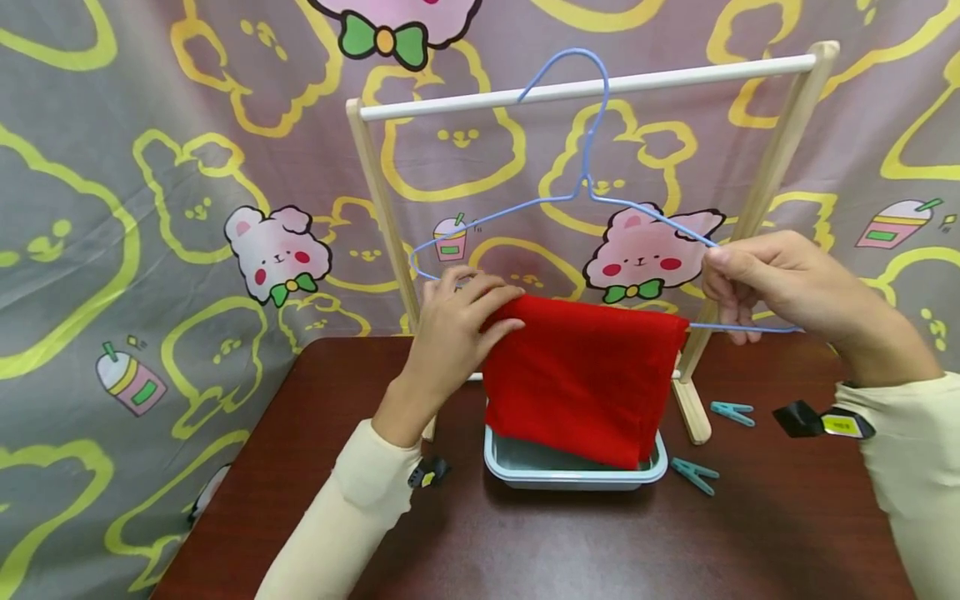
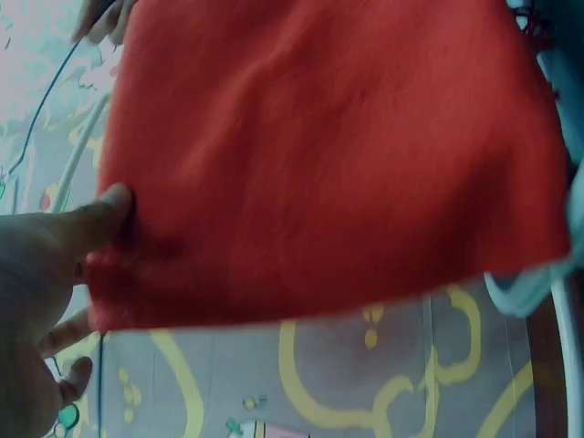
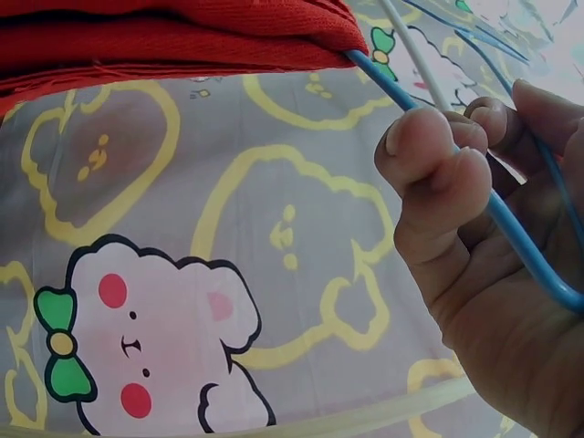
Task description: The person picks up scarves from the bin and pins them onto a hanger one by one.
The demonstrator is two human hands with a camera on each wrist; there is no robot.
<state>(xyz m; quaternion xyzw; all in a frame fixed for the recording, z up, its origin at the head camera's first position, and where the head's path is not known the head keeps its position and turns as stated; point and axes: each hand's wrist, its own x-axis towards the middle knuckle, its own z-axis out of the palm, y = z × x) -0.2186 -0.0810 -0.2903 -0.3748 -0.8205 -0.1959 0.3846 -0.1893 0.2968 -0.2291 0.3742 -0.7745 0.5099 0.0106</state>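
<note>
A red cloth (image 1: 581,375) hangs folded over the bottom bar of a blue wire hanger (image 1: 587,158). My left hand (image 1: 461,333) pinches the cloth at its upper left corner; in the left wrist view the thumb (image 2: 105,214) presses the near face of the cloth (image 2: 319,164). At the hanger's right side, my right hand (image 1: 787,283) grips the sloping wire between thumb and fingers. The right wrist view shows the lower bar of the hanger (image 3: 525,237) passing across the curled fingers (image 3: 433,173). The hanger's hook overlaps the rack's rod in the head view.
A wooden rack (image 1: 780,158) with a white rod (image 1: 690,77) stands behind the hanger. Below the cloth, a light blue basin (image 1: 577,478) sits on the dark red table (image 1: 562,550). Two teal clothespins, one nearer the rack foot (image 1: 732,412), lie right of the basin. A patterned curtain (image 1: 67,283) hangs behind.
</note>
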